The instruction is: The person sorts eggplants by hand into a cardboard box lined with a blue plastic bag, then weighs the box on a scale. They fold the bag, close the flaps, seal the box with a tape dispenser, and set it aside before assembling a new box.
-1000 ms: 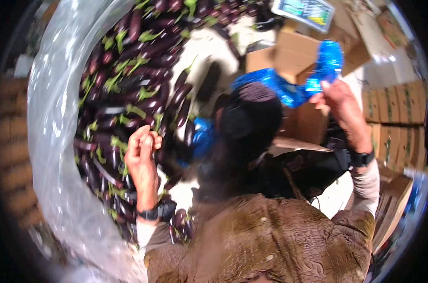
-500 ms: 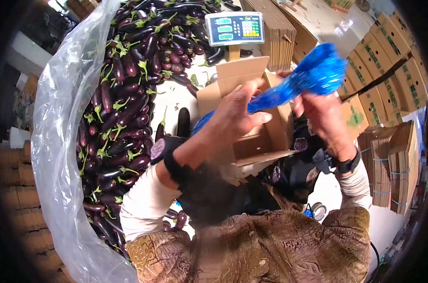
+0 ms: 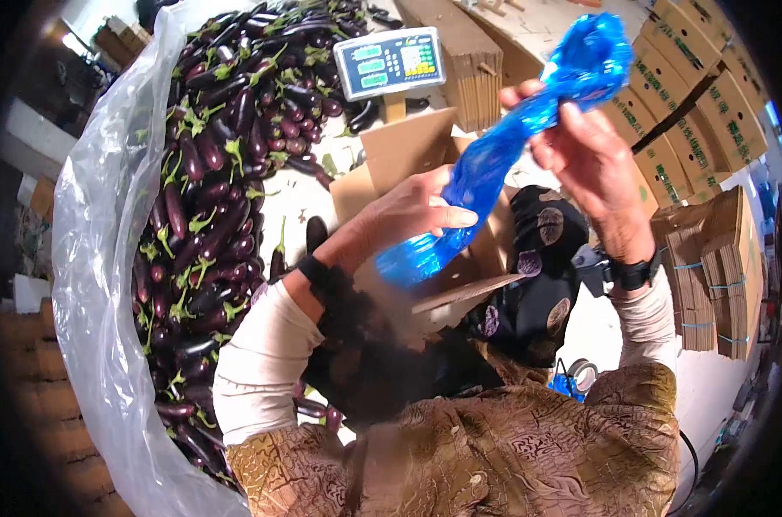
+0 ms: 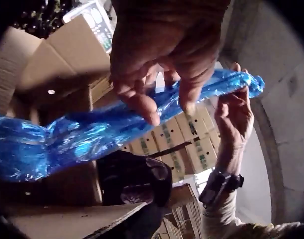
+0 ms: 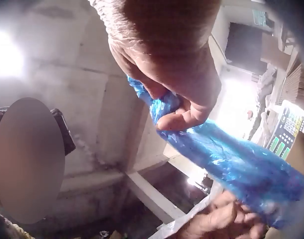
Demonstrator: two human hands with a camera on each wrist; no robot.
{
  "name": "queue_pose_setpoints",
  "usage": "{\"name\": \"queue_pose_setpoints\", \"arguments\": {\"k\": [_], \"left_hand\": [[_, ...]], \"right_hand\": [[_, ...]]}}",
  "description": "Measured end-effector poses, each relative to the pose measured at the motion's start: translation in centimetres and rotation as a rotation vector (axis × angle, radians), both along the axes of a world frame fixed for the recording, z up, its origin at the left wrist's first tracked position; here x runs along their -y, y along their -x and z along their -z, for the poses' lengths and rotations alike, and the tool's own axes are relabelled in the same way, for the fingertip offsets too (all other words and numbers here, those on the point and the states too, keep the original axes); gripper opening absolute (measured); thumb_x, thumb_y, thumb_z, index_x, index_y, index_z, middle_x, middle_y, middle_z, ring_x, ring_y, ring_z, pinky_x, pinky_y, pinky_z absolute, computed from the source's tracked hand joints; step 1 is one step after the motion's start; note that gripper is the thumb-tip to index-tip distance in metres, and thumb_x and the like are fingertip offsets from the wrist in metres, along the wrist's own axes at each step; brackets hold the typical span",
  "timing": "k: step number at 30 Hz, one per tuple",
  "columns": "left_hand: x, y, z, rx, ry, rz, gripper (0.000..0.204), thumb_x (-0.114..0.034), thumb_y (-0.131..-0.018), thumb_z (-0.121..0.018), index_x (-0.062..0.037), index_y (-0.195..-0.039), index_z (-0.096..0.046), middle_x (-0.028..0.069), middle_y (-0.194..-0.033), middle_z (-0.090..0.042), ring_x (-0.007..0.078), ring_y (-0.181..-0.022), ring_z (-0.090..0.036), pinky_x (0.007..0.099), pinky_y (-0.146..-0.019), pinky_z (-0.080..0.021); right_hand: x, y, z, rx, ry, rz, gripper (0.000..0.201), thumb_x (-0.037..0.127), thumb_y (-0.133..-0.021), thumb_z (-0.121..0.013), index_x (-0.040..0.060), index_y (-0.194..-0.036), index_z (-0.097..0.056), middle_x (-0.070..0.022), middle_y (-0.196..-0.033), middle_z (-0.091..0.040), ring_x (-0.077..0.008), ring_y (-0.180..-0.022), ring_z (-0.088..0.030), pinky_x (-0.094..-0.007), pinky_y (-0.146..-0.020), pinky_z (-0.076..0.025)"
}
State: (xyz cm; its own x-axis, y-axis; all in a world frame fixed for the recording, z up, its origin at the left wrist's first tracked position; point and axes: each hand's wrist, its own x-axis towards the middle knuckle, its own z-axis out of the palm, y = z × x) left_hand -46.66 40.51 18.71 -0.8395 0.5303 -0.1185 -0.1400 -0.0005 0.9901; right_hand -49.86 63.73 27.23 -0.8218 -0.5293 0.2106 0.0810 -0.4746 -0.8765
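Observation:
A long, crumpled blue plastic bag (image 3: 486, 168) runs diagonally across the head view, its lower end blurred. My right hand (image 3: 594, 146) pinches its upper part between thumb and fingers, as the bunched plastic (image 5: 164, 104) in the right wrist view shows. Lower along the bag is my left hand (image 3: 417, 207), thumb and fingers spread apart at the plastic. In the left wrist view the left fingers (image 4: 142, 104) overlap the bag's edge without closing on it. Behind the bag stands an open cardboard box (image 3: 408, 146), partly covered by the bag and hands.
A large heap of eggplants (image 3: 210, 198) lies at the left, edged by clear plastic sheeting (image 3: 98, 224). A scale display (image 3: 389, 63) stands behind the box. Stacked cartons (image 3: 680, 112) and flat cardboard (image 3: 710, 276) are at the right. A tape roll (image 3: 583, 376) lies near my right knee.
My left hand came from over the eggplants to the bag, then shifted slightly down-left along it. My right hand rose slightly with the bag, which now hangs more steeply. The head view turned toward the box.

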Motion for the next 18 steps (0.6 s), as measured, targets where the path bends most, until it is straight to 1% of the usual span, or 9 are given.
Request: {"name": "queue_pose_setpoints", "arguments": {"k": [2,4,6,8,10,14,16,17,18], "left_hand": [[-0.3,0.9,-2.0,-0.059,0.232,0.034,0.033,-0.022,-0.087,-0.068,0.0024,-0.109,-0.066,0.0105,-0.087,-0.069,0.0151,-0.08,-0.065,0.0301,-0.069,-0.052],[-0.5,2.6,-1.2,-0.153,0.217,-0.135,0.026,-0.022,-0.091,-0.061,0.0012,-0.099,-0.068,0.0056,-0.076,-0.067,0.0133,-0.071,-0.063,0.0276,-0.065,-0.051],[1.1,4.4,-0.5,-0.257,0.215,-0.111,0.027,-0.025,-0.09,-0.061,0.0008,-0.098,-0.067,0.0056,-0.074,-0.066,0.0132,-0.07,-0.063,0.0303,-0.065,-0.051],[3.3,5.6,2.5,-0.312,0.433,-0.016,0.029,-0.027,-0.088,-0.063,0.0003,-0.097,-0.067,0.0095,-0.078,-0.068,0.0167,-0.07,-0.065,0.0326,-0.066,-0.052],[3.8,4.7,4.3,-0.605,1.121,0.285,0.031,-0.028,-0.084,-0.068,-0.0007,-0.098,-0.067,0.0137,-0.082,-0.068,0.0202,-0.077,-0.068,0.0322,-0.072,-0.052],[4.5,3.5,4.4,-0.499,0.665,0.28,0.035,-0.033,-0.09,-0.066,-0.0027,-0.107,-0.066,0.0144,-0.096,-0.07,0.0247,-0.095,-0.067,0.0388,-0.079,-0.051],[2.8,3.3,2.4,-0.549,0.399,-0.123,0.036,-0.029,-0.089,-0.068,-0.0013,-0.112,-0.064,0.0134,-0.098,-0.069,0.0235,-0.105,-0.064,0.037,-0.089,-0.05],[1.8,3.0,0.6,-0.545,0.399,-0.124,0.036,-0.029,-0.089,-0.068,-0.0013,-0.112,-0.064,0.0134,-0.098,-0.069,0.0235,-0.105,-0.064,0.037,-0.089,-0.05],[0.9,2.5,-1.4,-0.385,0.112,-0.195,0.036,-0.027,-0.087,-0.069,0.0,-0.111,-0.064,0.0128,-0.098,-0.068,0.0233,-0.095,-0.065,0.0353,-0.085,-0.05]], "right_hand": [[0.7,0.4,0.0,0.022,0.042,-0.024,0.041,0.02,-0.1,-0.053,-0.0059,-0.132,-0.05,-0.0216,-0.131,-0.057,-0.0141,-0.092,-0.066,-0.0233,-0.074,-0.056],[0.7,0.6,-0.9,0.021,0.041,0.061,0.039,0.018,-0.1,-0.052,-0.005,-0.131,-0.051,-0.0205,-0.131,-0.057,-0.0113,-0.084,-0.064,-0.0218,-0.07,-0.054],[-0.1,1.5,-1.0,-0.143,0.004,0.138,0.042,0.021,-0.1,-0.052,-0.0058,-0.133,-0.048,-0.0238,-0.138,-0.05,-0.0088,-0.079,-0.059,-0.0212,-0.065,-0.049],[-0.7,1.8,-0.2,-0.132,0.017,0.211,0.039,0.019,-0.098,-0.055,-0.0052,-0.129,-0.051,-0.02,-0.129,-0.057,-0.0069,-0.074,-0.055,-0.02,-0.06,-0.045],[-1.6,2.5,1.5,-0.094,-0.149,0.251,0.034,0.016,-0.095,-0.059,-0.0029,-0.122,-0.055,-0.0148,-0.115,-0.063,-0.0067,-0.075,-0.056,-0.0195,-0.061,-0.045],[-0.5,1.2,3.9,0.033,-0.092,0.273,0.026,0.015,-0.092,-0.063,0.0023,-0.114,-0.059,-0.0102,-0.107,-0.066,-0.012,-0.082,-0.061,-0.0242,-0.067,-0.049],[-0.2,1.0,4.6,0.062,-0.014,0.133,0.025,0.009,-0.093,-0.061,0.0008,-0.116,-0.06,-0.0091,-0.109,-0.067,-0.015,-0.094,-0.067,-0.0259,-0.08,-0.054],[0.9,0.3,4.7,0.099,-0.083,0.156,0.031,0.01,-0.094,-0.061,0.0014,-0.123,-0.057,-0.008,-0.112,-0.066,-0.0137,-0.093,-0.066,-0.0253,-0.078,-0.054],[1.9,-0.1,4.8,0.139,-0.153,0.177,0.037,0.011,-0.095,-0.061,0.002,-0.13,-0.055,-0.0069,-0.114,-0.066,-0.0124,-0.092,-0.066,-0.0247,-0.077,-0.054]]}}
